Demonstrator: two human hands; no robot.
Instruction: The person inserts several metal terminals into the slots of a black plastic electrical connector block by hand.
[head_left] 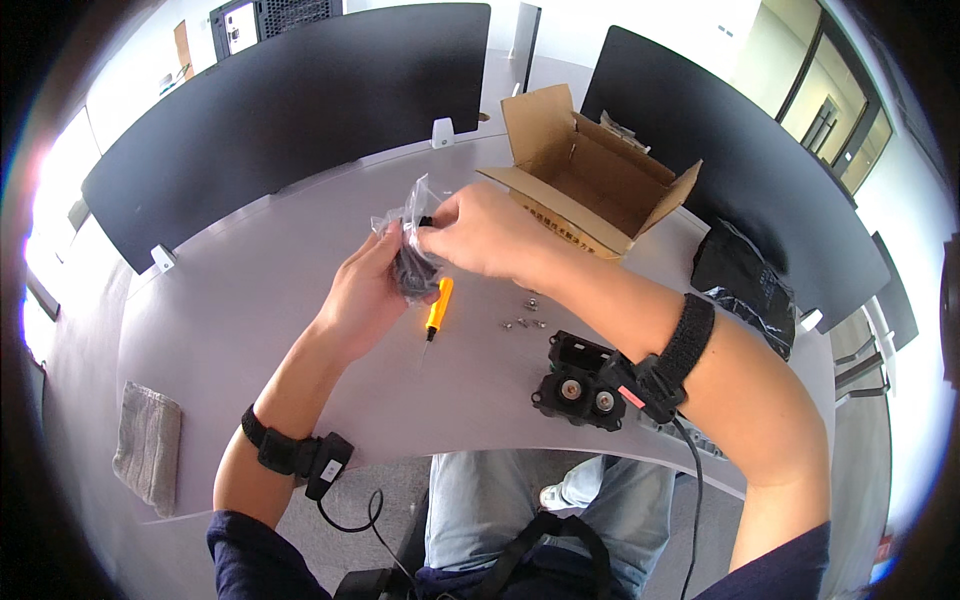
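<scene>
A clear plastic bag [416, 270] with dark parts inside is held above the desk, left of the cardboard box. My left hand [362, 292] is closed round its left side, thumb up. At the bag's upper edge, the bent fingers of my right hand [488, 228] pinch the plastic; a small black piece shows beside the fingertips, its kind unclear. Below the bag lies a screwdriver with a yellow handle [439, 305], its thin shaft toward me. Several small metal screws [525, 322] are scattered to its right. Nearer my right forearm sits a black housing [582, 388] with two round metal-centred parts.
An open cardboard box [625, 190] stands at the back right. Beyond my right forearm lies a black plastic bag [745, 285]. A folded grey cloth [148, 448] rests at the desk's left edge. Dark partition panels [300, 115] line the back. Cables hang from both forearm straps.
</scene>
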